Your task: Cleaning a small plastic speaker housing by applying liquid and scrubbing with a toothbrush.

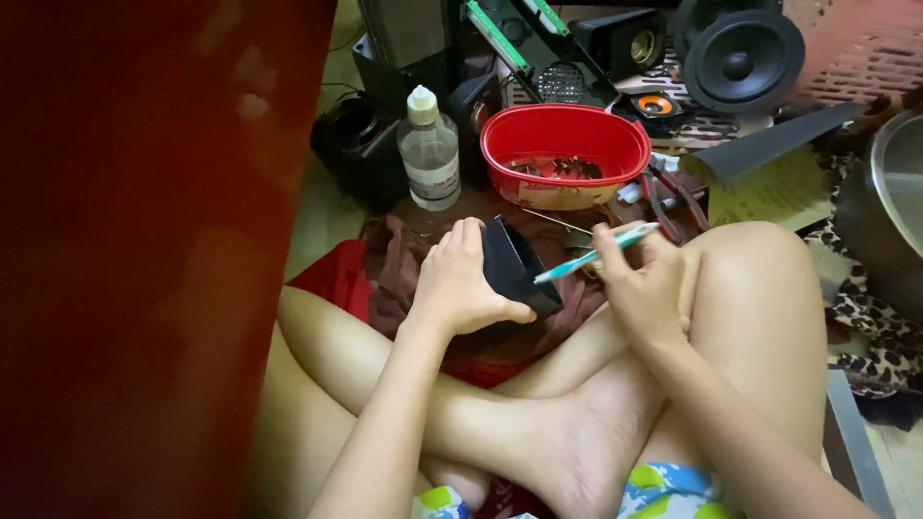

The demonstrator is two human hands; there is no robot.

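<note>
1. Black plastic fills my left hand [460,284]: its fingers wrap the back of a small black box [517,267], thumb pressed under the lower edge, the box tilted with its open side toward my right.
2. I see my right hand [642,286] closed in a pinch around a teal-and-white toothbrush [596,253], whose far end touches the box's rim.
3. I sit cross-legged, and both hands hang above my shins, over a dark maroon cloth [399,264] spread on the floor.
4. Just past the cloth stands a clear plastic bottle [429,149] with a white cap, upright; I cannot tell how full it is.
5. Beside it to the right sits a red oval tub [565,154] holding a scatter of small dark parts on its bottom.
6. Red-handled pliers [663,197] lie just right of the tub.
7. Further back, I see a round black speaker cone [742,62], a small speaker box [625,40], and a smaller orange-ringed speaker [656,106].
8. A metal pot [889,207] sits at the right edge on leopard-print fabric [880,332].
9. A blurred red surface [144,259] blocks the whole left side of my view.
</note>
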